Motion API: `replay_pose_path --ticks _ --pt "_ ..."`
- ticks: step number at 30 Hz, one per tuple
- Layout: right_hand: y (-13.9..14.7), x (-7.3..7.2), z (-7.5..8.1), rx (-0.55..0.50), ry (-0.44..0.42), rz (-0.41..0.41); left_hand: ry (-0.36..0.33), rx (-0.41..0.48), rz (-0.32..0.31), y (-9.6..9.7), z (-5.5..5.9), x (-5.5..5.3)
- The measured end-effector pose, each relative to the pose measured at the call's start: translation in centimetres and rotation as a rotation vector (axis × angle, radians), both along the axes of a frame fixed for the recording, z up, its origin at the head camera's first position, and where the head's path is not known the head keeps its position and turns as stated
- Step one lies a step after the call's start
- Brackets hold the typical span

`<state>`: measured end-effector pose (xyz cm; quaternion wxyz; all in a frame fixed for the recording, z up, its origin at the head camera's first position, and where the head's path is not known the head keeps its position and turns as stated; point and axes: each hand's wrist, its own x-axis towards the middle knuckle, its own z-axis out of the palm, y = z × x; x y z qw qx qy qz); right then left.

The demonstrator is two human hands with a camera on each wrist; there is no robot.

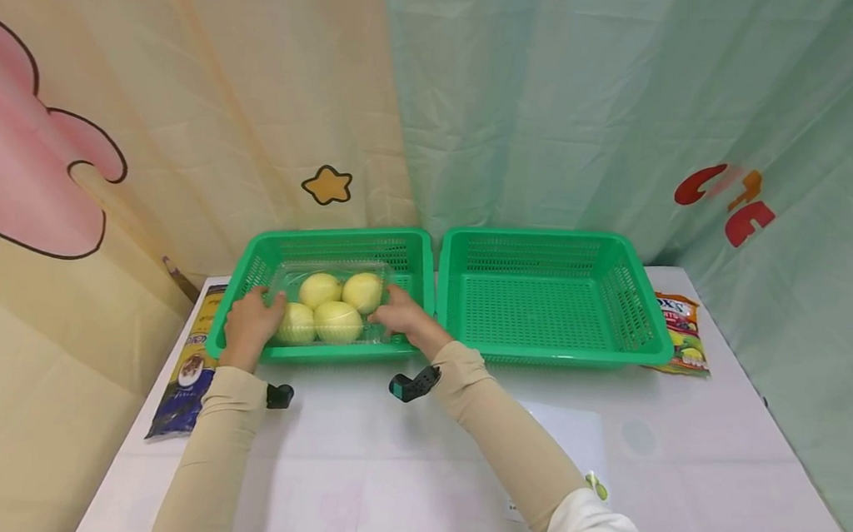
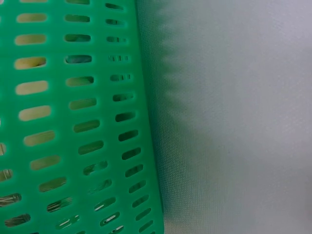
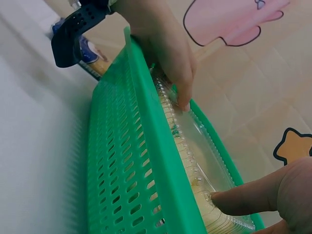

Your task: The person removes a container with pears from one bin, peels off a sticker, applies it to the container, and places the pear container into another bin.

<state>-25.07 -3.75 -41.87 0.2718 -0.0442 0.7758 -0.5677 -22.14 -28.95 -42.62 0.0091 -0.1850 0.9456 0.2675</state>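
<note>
A clear plastic fruit box with several pale yellow round fruits sits inside the left green basket. My left hand grips the box's left end, its thumb over the edge. At the opposite end my right hand holds the box between thumb and fingers. From the right wrist, the thumb of my right hand presses the ridged lid edge, and my left hand reaches over the basket rim at the far end. The left wrist view has only the slotted basket wall and tabletop.
A second green basket with nothing in it stands close on the right. Beside it lies a fruit-printed candy bag. A blue and yellow packet lies left of the left basket. A white sheet is partly under my right arm.
</note>
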Motion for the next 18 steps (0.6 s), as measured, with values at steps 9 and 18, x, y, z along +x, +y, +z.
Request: replay_pose_path --ticks 9,18 --pt "0.04 -0.34 -0.19 0.023 0.013 0.01 0.019 0.003 -0.005 -0.19 -0.01 0.15" --pt "0.17 -0.2 -0.08 0.003 0.04 -0.028 0.028 0.017 -0.008 -0.12 0.08 0.24"
